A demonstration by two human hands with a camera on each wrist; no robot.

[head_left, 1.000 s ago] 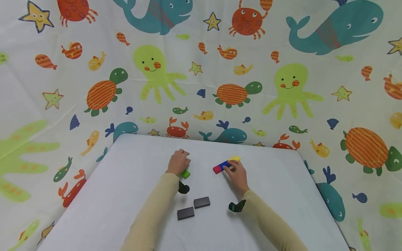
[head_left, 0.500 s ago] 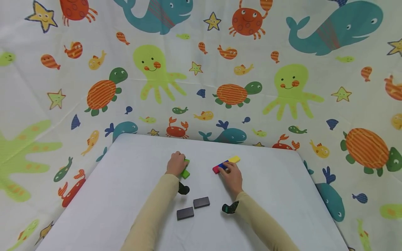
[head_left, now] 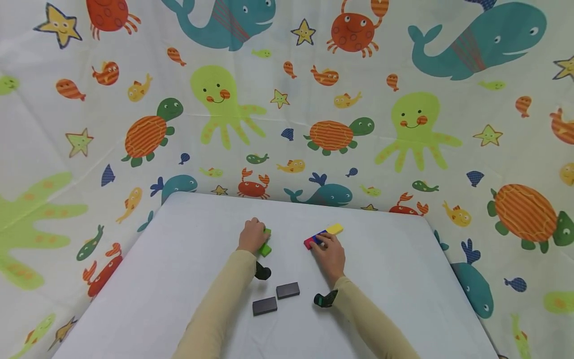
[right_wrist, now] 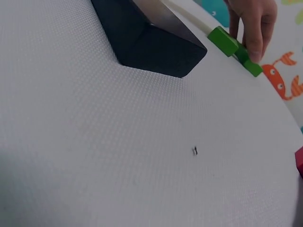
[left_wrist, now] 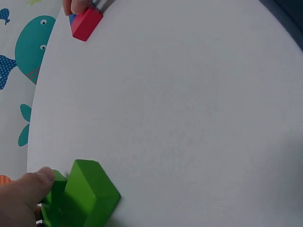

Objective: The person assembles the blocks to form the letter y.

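My left hand (head_left: 252,237) pinches a green block (left_wrist: 57,187), the thumb lying on its near side. Against it sits a second green block (left_wrist: 92,196), closer to the camera, also partly seen in the head view. My right hand (head_left: 331,253) has thumb and fingers on a blue block (head_left: 317,240), which stands in a row with a red block (head_left: 308,244) on its left and a yellow block (head_left: 335,229) on its right. Fingers cover part of the blue block. All these blocks rest on the white table.
Two dark grey blocks (head_left: 265,306) lie apart in front, between my forearms; one looms large as a dark block (right_wrist: 156,49) in the right wrist view. A cloth with sea animals (head_left: 287,124) hangs behind the white table (head_left: 381,294).
My right hand has shifted left from the yellow and blue blocks onto the blue one, uncovering the yellow. The left fingers have drawn in, and the farther green block now shows beside them.
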